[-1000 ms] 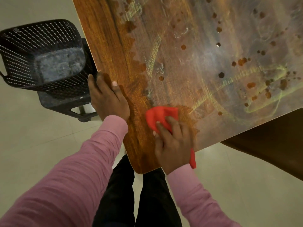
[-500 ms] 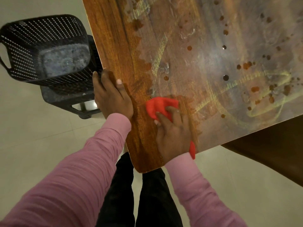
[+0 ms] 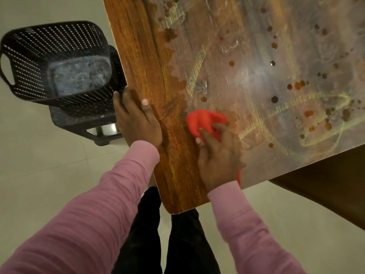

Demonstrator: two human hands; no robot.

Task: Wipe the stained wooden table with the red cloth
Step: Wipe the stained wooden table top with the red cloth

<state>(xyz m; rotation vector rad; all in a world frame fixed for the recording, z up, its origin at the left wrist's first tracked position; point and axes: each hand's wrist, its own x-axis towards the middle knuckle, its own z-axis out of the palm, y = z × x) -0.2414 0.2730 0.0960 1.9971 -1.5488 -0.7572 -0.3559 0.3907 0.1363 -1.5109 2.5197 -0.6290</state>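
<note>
The wooden table [image 3: 142, 62] has a clean brown strip along its left side; the rest is hazy, with smears and dark brown spots [image 3: 274, 99]. My right hand [image 3: 217, 155] holds the bunched red cloth [image 3: 203, 120] and presses it onto the tabletop near the near corner, at the border between the clean strip and the smears. A bit of cloth shows by my wrist. My left hand [image 3: 136, 119] grips the table's left edge, thumb on top, fingers over the side.
A black perforated plastic basket [image 3: 53, 62] sits on a dark stool [image 3: 83, 119] close to the table's left edge, just beyond my left hand. Pale tiled floor [image 3: 39, 165] surrounds the table. My legs stand at the near corner.
My right hand has pushed the red cloth a little farther up the table, away from me. My left hand stays on the table's edge.
</note>
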